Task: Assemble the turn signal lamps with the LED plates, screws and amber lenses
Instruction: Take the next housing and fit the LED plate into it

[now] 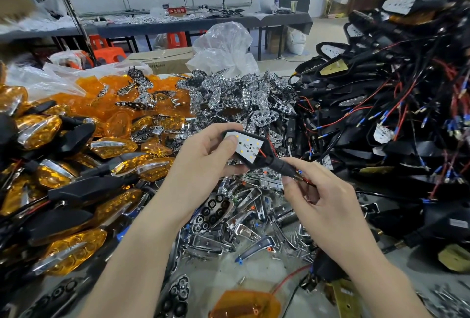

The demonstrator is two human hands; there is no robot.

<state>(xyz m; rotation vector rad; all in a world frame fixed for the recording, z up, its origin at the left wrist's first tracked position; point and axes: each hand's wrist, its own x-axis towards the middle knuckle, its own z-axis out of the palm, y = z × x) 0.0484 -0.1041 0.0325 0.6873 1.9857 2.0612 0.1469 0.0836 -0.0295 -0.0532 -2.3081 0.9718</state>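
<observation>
My left hand (203, 155) grips a black turn signal housing (256, 162), thumb pressed on the white LED plate (248, 146) seated in it. My right hand (315, 190) pinches the housing's black stem (282, 166), where a red wire comes out. Behind the hands rises a heap of chrome reflector plates (241, 99). Loose amber lenses (127, 99) are piled at the back left, and one amber lens (244, 305) lies at the near edge. A single screw (242, 280) rests on the table near that lens.
Finished lamps with amber lenses (63, 165) are stacked at the left. A tangled mound of black housings with wires (394, 114) fills the right. Chrome trim pieces (241, 228) litter the table under my hands. Plastic bags (223, 50) and a long bench (178, 22) stand behind.
</observation>
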